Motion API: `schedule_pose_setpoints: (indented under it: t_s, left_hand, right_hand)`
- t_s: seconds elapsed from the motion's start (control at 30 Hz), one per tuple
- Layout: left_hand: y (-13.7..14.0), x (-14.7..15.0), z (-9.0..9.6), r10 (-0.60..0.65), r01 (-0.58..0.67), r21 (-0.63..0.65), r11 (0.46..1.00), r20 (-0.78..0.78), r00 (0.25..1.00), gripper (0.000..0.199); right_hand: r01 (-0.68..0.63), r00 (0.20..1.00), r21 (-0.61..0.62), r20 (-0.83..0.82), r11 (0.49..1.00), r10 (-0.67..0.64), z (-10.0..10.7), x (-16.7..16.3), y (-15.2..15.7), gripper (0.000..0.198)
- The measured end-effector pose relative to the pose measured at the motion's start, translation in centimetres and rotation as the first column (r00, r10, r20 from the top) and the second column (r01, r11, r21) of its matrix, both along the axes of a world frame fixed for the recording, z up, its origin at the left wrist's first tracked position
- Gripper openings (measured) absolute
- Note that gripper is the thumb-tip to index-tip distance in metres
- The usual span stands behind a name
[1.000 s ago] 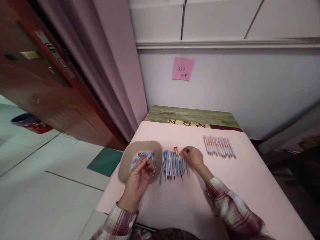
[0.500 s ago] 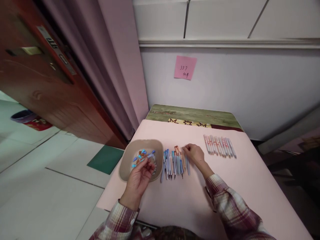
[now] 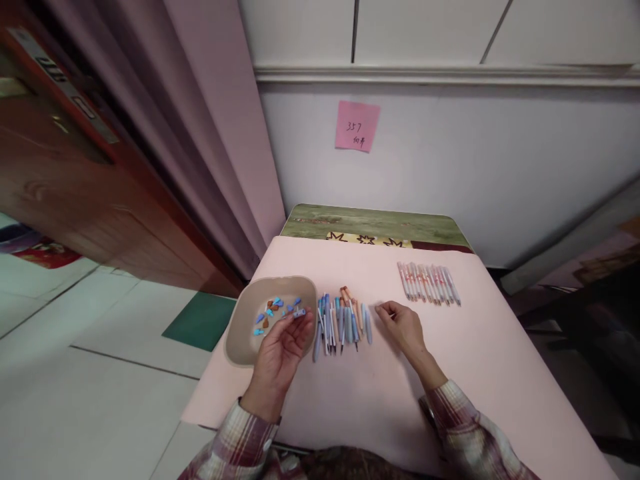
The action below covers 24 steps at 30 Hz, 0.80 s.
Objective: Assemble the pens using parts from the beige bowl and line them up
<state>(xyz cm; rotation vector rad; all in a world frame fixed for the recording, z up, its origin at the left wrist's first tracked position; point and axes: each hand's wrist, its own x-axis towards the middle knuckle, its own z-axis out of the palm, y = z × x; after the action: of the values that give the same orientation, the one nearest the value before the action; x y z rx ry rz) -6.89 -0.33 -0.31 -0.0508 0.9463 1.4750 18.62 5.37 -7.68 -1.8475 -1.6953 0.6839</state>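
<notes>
Over the right side of a beige tub (image 3: 235, 340), my left hand (image 3: 280, 350) is turned palm up, its fingers closed on a small blue-grey pen part (image 3: 299, 312). Blue and brown small pieces (image 3: 265, 323) lie in the tub below. My right hand (image 3: 404, 328) is just right of a pile of loose pen parts (image 3: 349, 323), thumb and fingertips pinched together. Whether anything is between those fingertips is too small to tell. The pile mixes blue, grey and orange-brown barrels with thin white refills.
A row of pens (image 3: 429, 283) with pale, reddish barrels lies at the table's right. Pink paper (image 3: 350, 407) covers the tabletop, leaving a green strip (image 3: 375, 217) at the back. A pink note (image 3: 357, 127) is on the wall; a red-brown door (image 3: 100, 180) stands left.
My right hand has moved from the pile's right edge, rightward and toward me. The small blue-grey part now shows at my left fingertips. The whole view has shifted slightly.
</notes>
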Motion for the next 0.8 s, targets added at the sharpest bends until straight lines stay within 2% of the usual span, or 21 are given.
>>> schedule_pose_setpoints:
  t_s: [0.23,0.4,0.5,0.6,0.8]
  left_hand:
    - [0.0,-0.3,-0.2,0.074,-0.073,-0.076,0.994,0.018,0.997,0.02]
    - [0.2,0.3,0.1,0.105,-0.098,-0.101,0.99,0.067,0.992,0.023]
    - [0.2,0.4,0.1,0.103,-0.095,-0.094,0.991,0.089,0.991,0.023]
    - [0.1,0.2,0.0,0.083,-0.074,-0.097,0.993,0.091,0.992,0.023]
    - [-0.2,-0.2,-0.1,0.035,-0.029,-0.068,0.997,0.089,0.995,0.022]
  right_hand:
    - [-0.034,0.999,-0.033,-0.023,0.999,0.033,-0.3,-1.1,-1.0,0.022]
    - [-0.179,0.984,0.005,-0.018,0.984,0.18,0.4,-3.4,-3.8,0.019]
    - [-0.299,0.954,0.04,0.038,0.953,0.297,0.4,-5.2,-5.7,0.017]
    - [-0.359,0.924,-0.015,0.132,0.933,0.358,-0.1,-7.0,-6.9,0.016]
    - [-0.285,0.881,-0.168,0.342,0.944,0.327,-0.4,-9.0,-6.8,0.026]
